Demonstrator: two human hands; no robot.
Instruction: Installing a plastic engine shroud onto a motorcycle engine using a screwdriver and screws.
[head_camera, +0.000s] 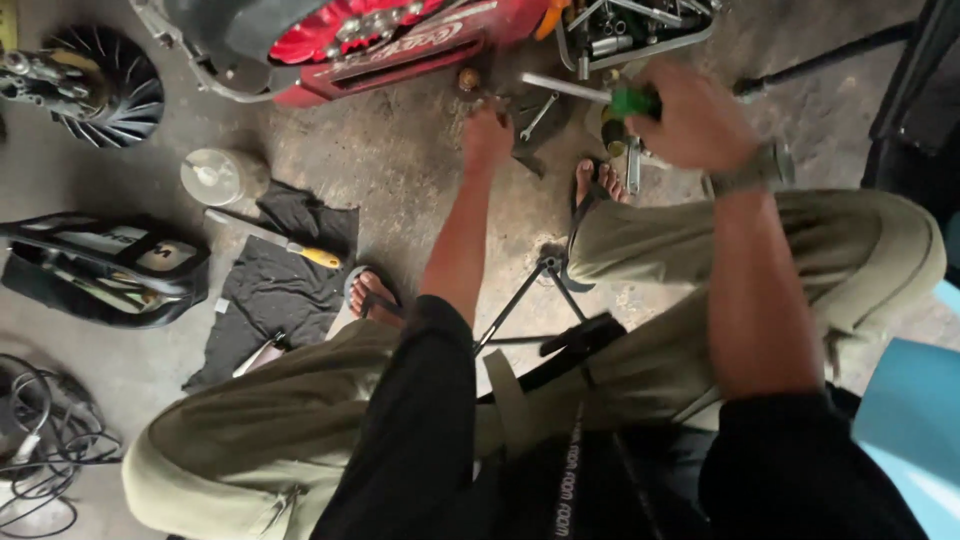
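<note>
Your right hand (695, 118) was clenched around a green-handled tool (628, 101), its metal shaft pointing left, raised above the floor near the tool tray (640, 35). Your left hand (487, 135) reached down to the concrete by a small wrench (540, 115); whether its fingers pinched anything, I cannot tell. The tool looked blurred, so a loose grip could have dropped it on your sandalled foot (598, 183).
</note>
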